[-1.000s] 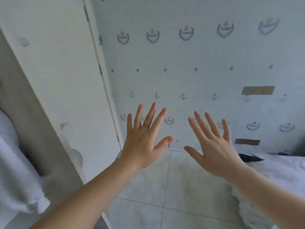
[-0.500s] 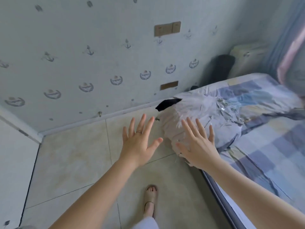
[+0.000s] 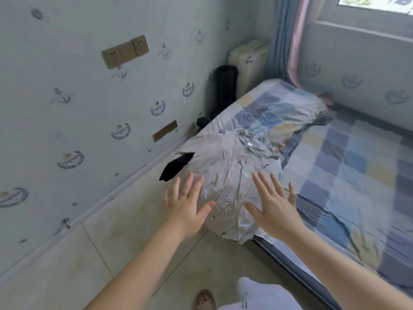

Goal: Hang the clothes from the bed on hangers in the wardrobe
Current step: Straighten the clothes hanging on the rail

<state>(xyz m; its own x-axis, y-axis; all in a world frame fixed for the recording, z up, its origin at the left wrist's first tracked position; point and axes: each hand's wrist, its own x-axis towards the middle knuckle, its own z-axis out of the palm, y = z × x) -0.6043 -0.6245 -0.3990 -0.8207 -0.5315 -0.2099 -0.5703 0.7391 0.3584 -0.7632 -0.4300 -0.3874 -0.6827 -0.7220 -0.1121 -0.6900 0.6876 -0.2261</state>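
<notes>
The shirt [image 3: 234, 166] lies just beyond the left hand [image 3: 186, 211] and the right hand [image 3: 276, 211], heaped on the near corner of the bed [image 3: 348, 166] and hanging over its edge. A second garment [image 3: 176, 167] pokes out from under it, ahead of the left hand. The bed stretches away to the right of the right hand. The floor [image 3: 125, 242] lies below the left hand, and the wall [image 3: 78, 108] to that hand's left carries sockets [image 3: 125, 51]. Far beyond both hands a curtain [image 3: 283, 36] hangs at the bed's far end, with the window [image 3: 375, 5] to its right.
</notes>
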